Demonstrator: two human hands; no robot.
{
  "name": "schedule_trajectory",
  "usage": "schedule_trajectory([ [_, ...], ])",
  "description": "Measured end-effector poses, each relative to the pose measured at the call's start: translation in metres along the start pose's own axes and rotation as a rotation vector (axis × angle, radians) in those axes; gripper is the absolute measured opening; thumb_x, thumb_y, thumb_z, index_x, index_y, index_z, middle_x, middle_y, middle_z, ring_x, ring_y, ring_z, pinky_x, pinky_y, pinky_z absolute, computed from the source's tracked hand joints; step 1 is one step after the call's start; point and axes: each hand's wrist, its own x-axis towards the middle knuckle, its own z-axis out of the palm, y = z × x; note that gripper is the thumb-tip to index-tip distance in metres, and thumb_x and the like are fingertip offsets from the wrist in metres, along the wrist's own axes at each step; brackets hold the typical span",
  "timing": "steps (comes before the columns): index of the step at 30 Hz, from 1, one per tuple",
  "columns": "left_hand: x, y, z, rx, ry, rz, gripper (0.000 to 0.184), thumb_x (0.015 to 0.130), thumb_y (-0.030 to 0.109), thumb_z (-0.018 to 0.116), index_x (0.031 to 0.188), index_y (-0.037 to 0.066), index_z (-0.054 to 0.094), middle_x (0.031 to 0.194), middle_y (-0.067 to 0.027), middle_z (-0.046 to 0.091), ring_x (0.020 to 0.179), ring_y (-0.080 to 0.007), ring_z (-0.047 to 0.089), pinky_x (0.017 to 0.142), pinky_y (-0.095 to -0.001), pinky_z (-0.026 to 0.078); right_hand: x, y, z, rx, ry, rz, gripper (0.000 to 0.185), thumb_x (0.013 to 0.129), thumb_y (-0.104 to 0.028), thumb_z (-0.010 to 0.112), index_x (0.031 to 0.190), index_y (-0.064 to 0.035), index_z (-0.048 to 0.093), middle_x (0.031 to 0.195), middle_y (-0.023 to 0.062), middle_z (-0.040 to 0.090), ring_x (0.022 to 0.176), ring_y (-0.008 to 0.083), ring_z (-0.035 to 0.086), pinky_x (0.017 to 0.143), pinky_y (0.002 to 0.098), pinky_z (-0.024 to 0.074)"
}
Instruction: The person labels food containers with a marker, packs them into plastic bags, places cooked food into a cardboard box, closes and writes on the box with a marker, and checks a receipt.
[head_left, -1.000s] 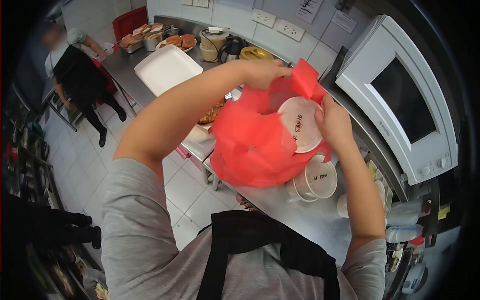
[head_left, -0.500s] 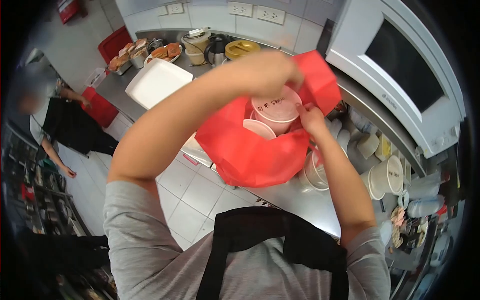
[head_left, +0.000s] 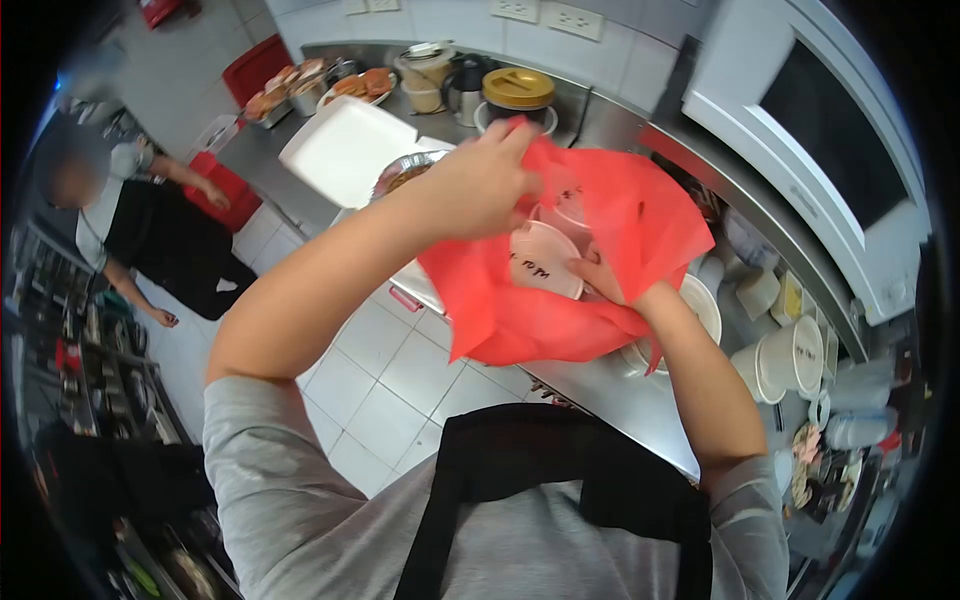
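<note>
A red fabric bag (head_left: pixel 545 335) sits with its mouth wide, above the steel counter. Inside it are two lidded white tubs with black handwriting, the nearer tub (head_left: pixel 545 255) tilted and the farther tub (head_left: pixel 568 203) partly behind red cloth. My left hand (head_left: pixel 490 185) is closed on the bag's far-left edge, and a bit of cloth sticks up past its fingers. My right hand (head_left: pixel 600 275) reaches into the bag, closed at the near tub's right rim with a finger on the lid. Cloth covers part of this hand.
An uncovered white foam box (head_left: pixel 345 150) and a foil tray (head_left: pixel 405 172) lie left of the bag. Behind are a thermos (head_left: pixel 465 90) and a gold lid (head_left: pixel 518 87). A white microwave (head_left: pixel 810 130) and stacked tubs (head_left: pixel 795 358) stand right. A co-worker (head_left: pixel 165 230) stands left.
My left hand has moved left and down, drawing bag cloth along. My right hand has shifted from the farther tub to the nearer one. The bag's right side now drapes over the farther tub.
</note>
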Motion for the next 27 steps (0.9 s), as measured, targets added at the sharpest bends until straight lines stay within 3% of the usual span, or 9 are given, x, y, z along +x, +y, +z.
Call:
schedule_trajectory([
  [4, 0.004, -0.027, -0.005, 0.012, 0.176, -0.060, 0.035, 0.068, 0.023, 0.073, 0.100, 0.012, 0.066, 0.139, -0.0211, 0.031, 0.123, -0.0398, 0.034, 0.095, -0.0440, 0.041, 0.006, 0.026, 0.016, -0.113, 0.285, -0.263, 0.027, 0.080, -0.027, 0.066, 0.072, -0.0028, 0.057, 0.065, 0.0066, 0.057, 0.061, 0.0149, 0.054, 0.057, 0.0286, 0.0430],
  [6, 0.008, -0.042, -0.007, -0.037, 0.168, -0.029, 0.038, 0.068, 0.023, 0.073, 0.104, 0.012, 0.066, 0.140, -0.0218, 0.029, 0.121, -0.0407, 0.036, 0.095, -0.0433, 0.040, 0.021, 0.029, 0.015, 0.059, 0.058, -0.071, 0.024, 0.080, -0.025, 0.066, 0.075, -0.0031, 0.058, 0.068, 0.0078, 0.057, 0.064, 0.0180, 0.055, 0.061, 0.0313, 0.0442],
  [7, 0.012, -0.048, -0.014, -0.140, 0.029, -0.014, 0.041, 0.067, 0.023, 0.073, 0.106, 0.012, 0.065, 0.135, -0.0212, 0.037, 0.117, -0.0393, 0.042, 0.094, -0.0420, 0.042, 0.030, 0.033, 0.012, 0.136, -0.052, 0.030, 0.023, 0.079, -0.024, 0.066, 0.076, -0.0032, 0.058, 0.069, 0.0084, 0.058, 0.066, 0.0196, 0.055, 0.062, 0.0327, 0.0448],
  [8, 0.015, -0.051, -0.019, -0.245, -0.106, 0.006, 0.044, 0.067, 0.023, 0.073, 0.108, 0.012, 0.065, 0.131, -0.0206, 0.044, 0.113, -0.0380, 0.047, 0.092, -0.0408, 0.043, 0.043, 0.059, 0.026, 0.001, 0.121, -0.191, 0.023, 0.080, -0.026, 0.064, 0.079, -0.0028, 0.059, 0.075, 0.0110, 0.059, 0.072, 0.0247, 0.057, 0.067, 0.0359, 0.0451],
  [14, 0.013, -0.044, -0.015, -0.182, 0.000, -0.131, 0.051, 0.066, 0.015, 0.070, 0.115, 0.011, 0.061, 0.096, -0.0138, 0.065, 0.095, -0.0302, 0.060, 0.084, -0.0371, 0.046, 0.021, 0.019, 0.028, -0.336, 0.243, -0.192, 0.026, 0.081, -0.027, 0.062, 0.087, -0.0021, 0.059, 0.083, 0.0138, 0.060, 0.082, 0.0276, 0.059, 0.077, 0.0376, 0.0445],
  [17, 0.014, -0.040, -0.026, -0.173, -0.069, -0.194, 0.050, 0.064, 0.008, 0.067, 0.114, 0.012, 0.061, 0.114, -0.0127, 0.059, 0.101, -0.0298, 0.057, 0.085, -0.0360, 0.046, 0.005, 0.007, 0.012, -0.406, -0.162, 0.122, 0.040, 0.080, -0.032, 0.058, 0.107, -0.0025, 0.058, 0.112, 0.0186, 0.057, 0.101, 0.0302, 0.057, 0.083, 0.0390, 0.0450],
  [19, 0.011, -0.036, -0.019, -0.157, 0.047, -0.146, 0.043, 0.066, 0.008, 0.066, 0.108, 0.011, 0.064, 0.126, -0.0108, 0.050, 0.109, -0.0284, 0.052, 0.087, -0.0365, 0.045, -0.001, 0.012, 0.012, -0.382, -0.260, 0.170, 0.042, 0.081, -0.032, 0.058, 0.110, -0.0024, 0.057, 0.114, 0.0172, 0.057, 0.100, 0.0288, 0.058, 0.082, 0.0380, 0.0459],
  [23, 0.009, -0.025, -0.008, 0.163, 0.357, 0.039, 0.025, 0.069, 0.012, 0.063, 0.093, 0.011, 0.070, 0.141, -0.0064, 0.033, 0.123, -0.0256, 0.040, 0.092, -0.0382, 0.043, -0.017, 0.026, 0.025, -0.088, -0.262, 0.082, 0.044, 0.083, -0.031, 0.058, 0.116, -0.0021, 0.054, 0.118, 0.0144, 0.056, 0.098, 0.0262, 0.060, 0.080, 0.0359, 0.0477],
  [27, 0.020, -0.004, -0.007, 0.553, 0.142, 0.420, 0.017, 0.068, 0.021, 0.062, 0.081, 0.016, 0.072, 0.142, 0.0004, 0.034, 0.134, -0.0226, 0.026, 0.102, -0.0458, 0.034, -0.039, 0.023, 0.054, 0.539, -0.207, 0.141, 0.047, 0.085, -0.031, 0.058, 0.121, -0.0018, 0.052, 0.123, 0.0116, 0.055, 0.096, 0.0235, 0.061, 0.078, 0.0338, 0.0494],
])
